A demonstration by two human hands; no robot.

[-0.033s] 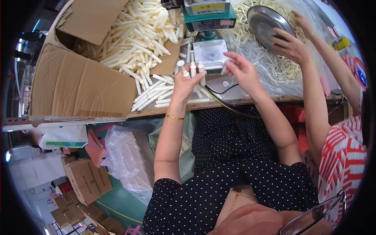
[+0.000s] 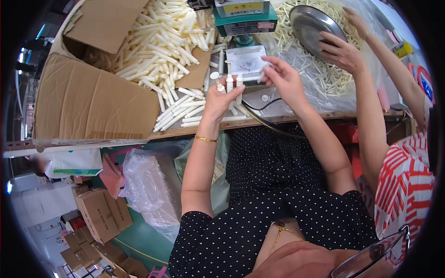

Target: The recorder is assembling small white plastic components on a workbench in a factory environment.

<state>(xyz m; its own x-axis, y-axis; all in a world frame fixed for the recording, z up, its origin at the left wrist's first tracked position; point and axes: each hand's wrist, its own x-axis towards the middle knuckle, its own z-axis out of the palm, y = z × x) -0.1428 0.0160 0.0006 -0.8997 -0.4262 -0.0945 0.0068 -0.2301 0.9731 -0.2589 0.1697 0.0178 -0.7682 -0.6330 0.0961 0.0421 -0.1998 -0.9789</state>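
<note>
Gripping white tubes (image 2: 230, 83), left hand (image 2: 218, 99); count unclear

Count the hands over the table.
4. Left hand holds white tubes at the table's near edge; right hand beside it; a co-worker's hand on the steel dish; another behind it.

The tubes (image 2: 164, 44) heaped in the brown cardboard box (image 2: 92, 102) are creamy white, and the few held upright in the left hand (image 2: 220, 99) are white too, as is the small sheet (image 2: 246, 60) by the right hand (image 2: 285, 81). The machine (image 2: 245, 21) behind is teal green with a yellow label (a pink one below it), next to a grey metal bowl (image 2: 313, 23). The person's top (image 2: 278, 208) is black with white dots, the bangle (image 2: 205, 138) gold, and a co-worker's sleeve (image 2: 403, 185) is striped red and white.
</note>
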